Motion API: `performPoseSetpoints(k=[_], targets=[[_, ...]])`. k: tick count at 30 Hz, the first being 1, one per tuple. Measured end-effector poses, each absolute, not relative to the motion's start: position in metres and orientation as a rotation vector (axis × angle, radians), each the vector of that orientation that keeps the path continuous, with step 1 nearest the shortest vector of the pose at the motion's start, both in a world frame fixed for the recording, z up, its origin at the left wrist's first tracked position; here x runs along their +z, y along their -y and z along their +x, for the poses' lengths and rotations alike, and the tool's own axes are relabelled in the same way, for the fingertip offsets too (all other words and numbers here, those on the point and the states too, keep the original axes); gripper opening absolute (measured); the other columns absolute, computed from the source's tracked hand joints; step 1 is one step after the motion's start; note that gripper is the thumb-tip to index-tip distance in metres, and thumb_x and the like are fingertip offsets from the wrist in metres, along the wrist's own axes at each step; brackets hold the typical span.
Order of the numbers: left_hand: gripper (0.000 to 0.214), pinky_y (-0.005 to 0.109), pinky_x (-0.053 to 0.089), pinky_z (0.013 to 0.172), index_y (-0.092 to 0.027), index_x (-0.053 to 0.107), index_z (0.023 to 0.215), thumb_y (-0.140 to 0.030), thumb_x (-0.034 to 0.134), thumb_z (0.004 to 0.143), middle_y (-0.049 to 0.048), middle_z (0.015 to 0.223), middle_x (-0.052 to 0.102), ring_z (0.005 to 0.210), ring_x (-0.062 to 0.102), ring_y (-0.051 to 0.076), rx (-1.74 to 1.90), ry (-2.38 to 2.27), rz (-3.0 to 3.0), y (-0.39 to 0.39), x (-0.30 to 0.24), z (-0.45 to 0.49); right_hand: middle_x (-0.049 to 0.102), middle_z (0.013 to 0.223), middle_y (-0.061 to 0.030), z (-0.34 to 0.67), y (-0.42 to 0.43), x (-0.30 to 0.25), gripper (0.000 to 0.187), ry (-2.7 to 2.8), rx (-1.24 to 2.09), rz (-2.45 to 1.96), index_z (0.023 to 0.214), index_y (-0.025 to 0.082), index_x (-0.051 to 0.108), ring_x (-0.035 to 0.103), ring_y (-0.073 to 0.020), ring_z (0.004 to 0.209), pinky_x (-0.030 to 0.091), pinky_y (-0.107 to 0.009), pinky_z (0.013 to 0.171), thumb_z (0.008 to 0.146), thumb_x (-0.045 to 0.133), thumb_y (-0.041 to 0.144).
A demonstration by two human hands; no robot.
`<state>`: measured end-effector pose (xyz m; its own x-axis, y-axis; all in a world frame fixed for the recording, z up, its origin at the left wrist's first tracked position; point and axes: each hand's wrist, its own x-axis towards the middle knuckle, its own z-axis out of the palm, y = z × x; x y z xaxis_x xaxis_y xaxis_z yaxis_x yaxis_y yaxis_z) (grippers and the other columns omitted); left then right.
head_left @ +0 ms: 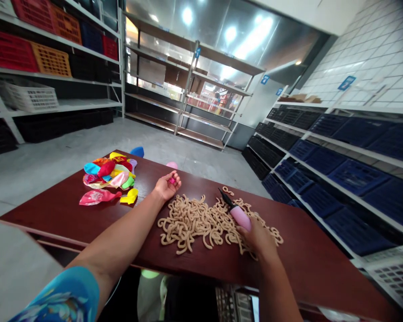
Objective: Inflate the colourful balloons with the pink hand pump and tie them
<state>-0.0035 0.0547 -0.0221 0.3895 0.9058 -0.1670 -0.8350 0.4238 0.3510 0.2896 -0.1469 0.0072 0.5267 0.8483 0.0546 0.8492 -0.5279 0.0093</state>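
Observation:
My left hand (166,185) is held palm up above the table, fingers curled round a pink balloon (172,180), of which only a small bright bit shows between them. My right hand (262,239) grips the pink barrel of a hand balloon pump (241,218); its black tapered nozzle points up and to the left. Under the pump and between my hands spreads a heap of beige, curled, worm-like pieces (196,221). Left of my left hand lies a pile of uninflated balloons (109,170) in many colours, with a red one (99,197) and a yellow one (129,197) in front.
The dark red-brown table (57,203) stands before me. A pale pink rounded thing (172,165) and a blue one (137,151) show at its far edge. Shelves with crates (52,60) line the left, blue crates (359,176) the right. A rack (188,89) stands behind.

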Motion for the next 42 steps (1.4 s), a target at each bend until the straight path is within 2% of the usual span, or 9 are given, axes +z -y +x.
performPoseSetpoints(k=[5, 9, 11, 21, 30, 34, 39, 42], targets=[[0.010, 0.031, 0.050, 0.065, -0.012, 0.058, 0.082, -0.008, 0.050, 0.079, 0.0047, 0.071, 0.063, 0.066, 0.063, 0.014, 1.122, -0.374, 0.203, -0.055, -0.022, -0.005, 0.061, 0.101, -0.0133, 0.267, 0.148, 0.012, 0.038, 1.632, -0.301, -2.476, 0.108, 0.018, 0.053, 0.059, -0.0266, 0.092, 0.042, -0.036, 0.075, 0.076, 0.054, 0.038], [0.014, 0.034, 0.051, 0.069, -0.011, 0.059, 0.085, -0.007, 0.046, 0.081, 0.0071, 0.074, 0.064, 0.073, 0.065, 0.018, 1.144, -0.387, 0.168, -0.056, -0.022, -0.004, 0.058, 0.113, -0.0086, 0.229, 0.144, 0.016, 0.044, 1.896, -0.318, -2.051, 0.120, 0.021, 0.046, 0.055, -0.0217, 0.099, 0.040, -0.032, 0.084, 0.078, 0.053, 0.032], [0.016, 0.035, 0.051, 0.069, -0.011, 0.059, 0.087, -0.007, 0.045, 0.082, 0.0077, 0.076, 0.065, 0.077, 0.065, 0.019, 1.159, -0.378, 0.152, -0.057, -0.023, -0.004, 0.057, 0.114, -0.0080, 0.212, 0.141, 0.014, 0.045, 1.978, -0.313, -1.975, 0.121, 0.021, 0.045, 0.053, -0.0217, 0.101, 0.039, -0.032, 0.085, 0.078, 0.053, 0.030], [0.019, 0.032, 0.051, 0.068, -0.010, 0.057, 0.087, -0.003, 0.040, 0.083, 0.0076, 0.075, 0.062, 0.075, 0.063, 0.017, 1.202, -0.296, 0.201, -0.054, -0.018, 0.000, 0.058, 0.112, -0.0084, 0.193, 0.124, 0.009, 0.047, 2.019, -0.332, -2.055, 0.120, 0.020, 0.047, 0.052, -0.0231, 0.100, 0.037, -0.034, 0.085, 0.076, 0.058, 0.029], [0.017, 0.032, 0.052, 0.067, -0.012, 0.054, 0.087, 0.000, 0.044, 0.079, 0.0080, 0.078, 0.063, 0.074, 0.064, 0.018, 1.247, -0.376, 0.264, -0.046, -0.012, 0.008, 0.059, 0.110, -0.0103, 0.184, 0.114, 0.011, 0.045, 2.025, -0.338, -2.052, 0.120, 0.019, 0.047, 0.053, -0.0233, 0.099, 0.038, -0.033, 0.082, 0.077, 0.056, 0.032], [0.017, 0.035, 0.051, 0.071, -0.013, 0.054, 0.087, 0.000, 0.049, 0.076, 0.0064, 0.080, 0.063, 0.076, 0.064, 0.019, 1.246, -0.392, 0.283, -0.044, -0.013, 0.010, 0.059, 0.110, -0.0105, 0.178, 0.103, 0.014, 0.046, 2.035, -0.353, -2.039, 0.119, 0.020, 0.047, 0.053, -0.0235, 0.100, 0.037, -0.033, 0.083, 0.076, 0.058, 0.032], [0.008, 0.035, 0.050, 0.075, -0.013, 0.056, 0.079, -0.006, 0.053, 0.077, 0.0039, 0.077, 0.062, 0.080, 0.063, 0.017, 1.208, -0.300, 0.277, -0.047, -0.014, 0.000, 0.059, 0.109, -0.0093, 0.176, 0.085, 0.018, 0.050, 2.089, -0.364, -1.995, 0.121, 0.021, 0.047, 0.053, -0.0227, 0.097, 0.036, -0.032, 0.083, 0.075, 0.061, 0.035], [0.005, 0.037, 0.050, 0.073, -0.014, 0.056, 0.077, -0.018, 0.055, 0.080, 0.0013, 0.064, 0.056, 0.076, 0.062, 0.017, 1.186, -0.298, 0.232, -0.050, -0.014, -0.005, 0.059, 0.106, -0.0083, 0.179, 0.077, 0.011, 0.054, 2.104, -0.369, -1.953, 0.125, 0.024, 0.045, 0.053, -0.0218, 0.094, 0.036, -0.031, 0.081, 0.075, 0.062, 0.038]])
